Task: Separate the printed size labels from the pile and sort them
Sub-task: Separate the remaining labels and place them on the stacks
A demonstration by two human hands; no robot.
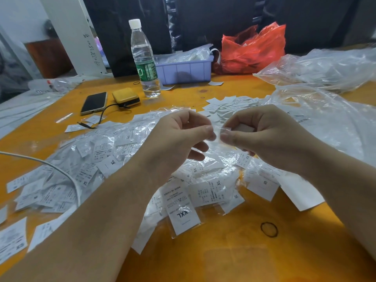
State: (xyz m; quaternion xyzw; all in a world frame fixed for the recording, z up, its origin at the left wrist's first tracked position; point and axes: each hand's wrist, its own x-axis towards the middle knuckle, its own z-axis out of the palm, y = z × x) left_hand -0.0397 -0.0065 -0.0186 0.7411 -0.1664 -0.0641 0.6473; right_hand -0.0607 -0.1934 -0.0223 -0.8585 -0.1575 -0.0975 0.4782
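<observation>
Nearest, a black rubber band (269,229) lies on the orange table (234,257), right of an XXL label (184,217) at the near edge of the label pile (97,159). Above the pile, the left hand (179,139) and right hand (262,137) each pinch one clear sleeve (218,134) between thumb and fingertips. Loose labels (230,104) lie farther back. A water bottle (144,60) stands at the far left.

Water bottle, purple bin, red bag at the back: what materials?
Water bottle: clear, glossy plastic, you can see through it; white cap, green printed label.
Purple bin: opaque moulded plastic by the look, matte lavender, ribbed wall.
Red bag: thin plastic film, translucent, crinkled, with shiny highlights.
</observation>
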